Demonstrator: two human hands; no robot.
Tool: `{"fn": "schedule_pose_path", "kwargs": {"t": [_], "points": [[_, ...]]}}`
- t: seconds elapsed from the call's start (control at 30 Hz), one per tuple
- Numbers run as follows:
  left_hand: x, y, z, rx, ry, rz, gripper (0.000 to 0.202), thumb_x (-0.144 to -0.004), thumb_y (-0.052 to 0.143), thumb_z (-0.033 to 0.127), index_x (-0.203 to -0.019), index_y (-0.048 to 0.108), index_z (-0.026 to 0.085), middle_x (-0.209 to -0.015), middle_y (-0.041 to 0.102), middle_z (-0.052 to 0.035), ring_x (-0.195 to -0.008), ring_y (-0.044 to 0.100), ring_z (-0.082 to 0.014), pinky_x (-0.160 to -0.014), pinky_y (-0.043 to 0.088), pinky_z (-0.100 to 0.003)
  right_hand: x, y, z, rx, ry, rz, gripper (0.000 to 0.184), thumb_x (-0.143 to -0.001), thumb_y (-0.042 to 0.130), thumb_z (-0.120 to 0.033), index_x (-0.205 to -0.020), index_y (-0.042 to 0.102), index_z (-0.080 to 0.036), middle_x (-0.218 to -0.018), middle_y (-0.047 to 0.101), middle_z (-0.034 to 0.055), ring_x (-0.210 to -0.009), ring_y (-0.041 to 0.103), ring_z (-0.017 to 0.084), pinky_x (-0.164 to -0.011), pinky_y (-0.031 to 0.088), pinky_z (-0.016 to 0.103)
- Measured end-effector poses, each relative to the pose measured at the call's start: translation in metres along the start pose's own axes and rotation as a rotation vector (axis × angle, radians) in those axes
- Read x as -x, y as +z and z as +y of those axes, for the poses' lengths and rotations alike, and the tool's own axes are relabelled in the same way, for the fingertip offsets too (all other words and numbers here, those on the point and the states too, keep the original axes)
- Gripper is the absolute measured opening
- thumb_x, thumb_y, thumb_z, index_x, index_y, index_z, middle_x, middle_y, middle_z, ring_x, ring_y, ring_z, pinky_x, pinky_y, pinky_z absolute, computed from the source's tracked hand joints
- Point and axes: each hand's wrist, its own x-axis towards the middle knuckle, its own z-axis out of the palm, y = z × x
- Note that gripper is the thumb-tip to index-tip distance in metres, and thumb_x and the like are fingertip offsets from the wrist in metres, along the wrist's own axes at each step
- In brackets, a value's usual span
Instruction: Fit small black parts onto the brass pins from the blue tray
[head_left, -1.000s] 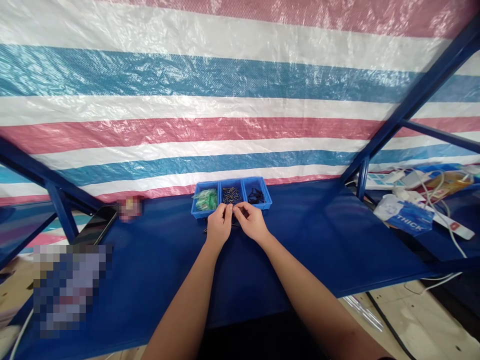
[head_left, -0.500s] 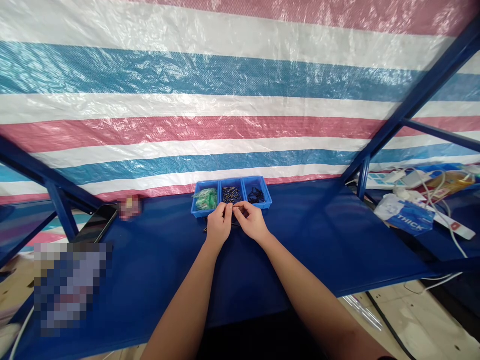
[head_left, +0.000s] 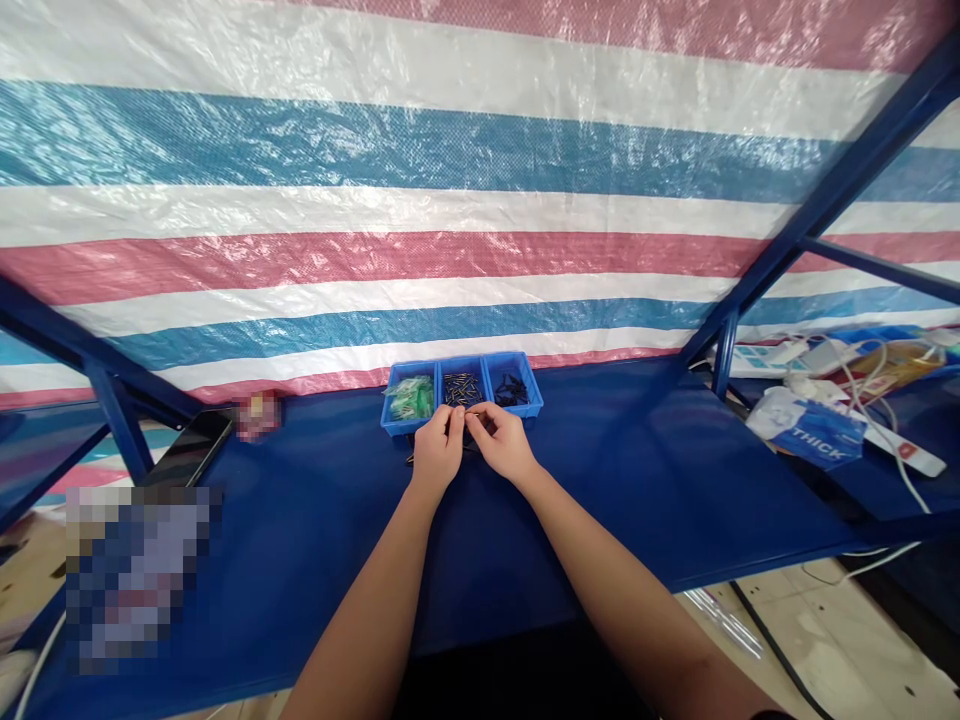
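Note:
My left hand (head_left: 439, 445) and my right hand (head_left: 501, 440) meet fingertip to fingertip just in front of a blue divided tray (head_left: 535, 408). Both are closed in a pinch; whatever sits between the fingertips is too small to name. Green and clear plastic bits (head_left: 412, 398) fill the tray's left compartment. Small dark and brass-coloured pin-like pieces (head_left: 463, 388) lie in the middle one, and small black parts (head_left: 511, 390) in the right one. A few thin dark pieces (head_left: 410, 457) show on the table beside my left hand, partly hidden by it.
The blue table (head_left: 637, 480) runs under a striped plastic sheet (head_left: 450, 215). At left lie a black phone-like slab (head_left: 196, 447) and a small red packet (head_left: 259, 415). A blue-and-white tissue pack (head_left: 817, 432), a power strip (head_left: 904, 450) and cables are at right, beyond a blue frame post (head_left: 724, 355).
Hardly anything differs. My hands keep the same pinch in the same place, and the view has shifted very slightly.

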Motion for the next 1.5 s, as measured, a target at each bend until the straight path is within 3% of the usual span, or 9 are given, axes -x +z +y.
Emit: {"fn": "schedule_pose_path", "kwargs": {"t": [1.5], "points": [[0.0013,0.0046,0.0013,-0.046,0.008,-0.050,0.039,-0.101,0.040,0.043,-0.073,0.049,0.017,-0.064,0.052,0.0017,-0.060,0.048,-0.0080,-0.060,0.032,-0.020,0.0007,-0.0007,0.0005,0.056,0.031,-0.042,0.029,-0.093,0.051,-0.043,-0.101,0.066,-0.020,-0.088,0.070,0.0013,-0.073,0.061,0.011,-0.068,0.046,0.024]]}}
